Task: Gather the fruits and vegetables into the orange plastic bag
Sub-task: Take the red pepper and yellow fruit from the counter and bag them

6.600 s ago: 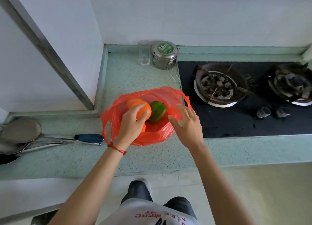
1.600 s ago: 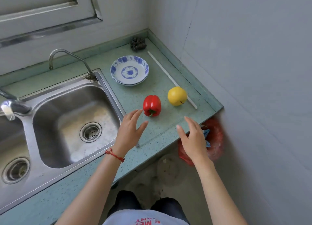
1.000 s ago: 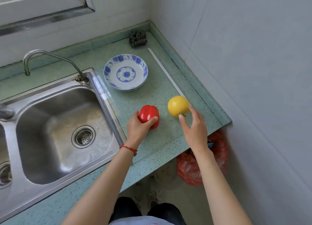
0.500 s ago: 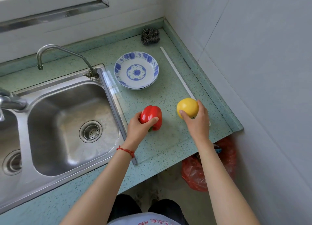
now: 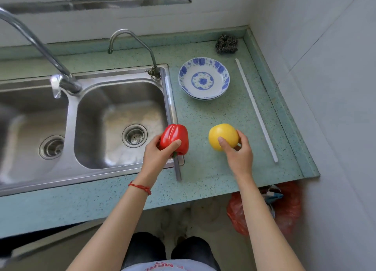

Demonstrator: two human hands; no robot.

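My left hand (image 5: 157,157) grips a red bell pepper (image 5: 174,137), held above the right edge of the sink. My right hand (image 5: 237,155) grips a round yellow fruit (image 5: 221,134) over the green speckled counter (image 5: 213,169). Both are lifted off the counter. The orange plastic bag with the earlier produce is out of view. A red plastic bag (image 5: 289,211) with rubbish in it sits on the floor below the counter's right end.
A steel double sink (image 5: 97,165) with two taps fills the left. Stacked blue-and-white bowls (image 5: 204,80) stand behind the fruit. A white strip (image 5: 256,110) lies along the counter's right side, a steel scourer (image 5: 226,43) in the back corner. A wall closes the right.
Both hands reached the pepper and the yellow fruit, closed round them and lifted them toward me. The view swung from the stove counter with the orange bag to this sink counter.
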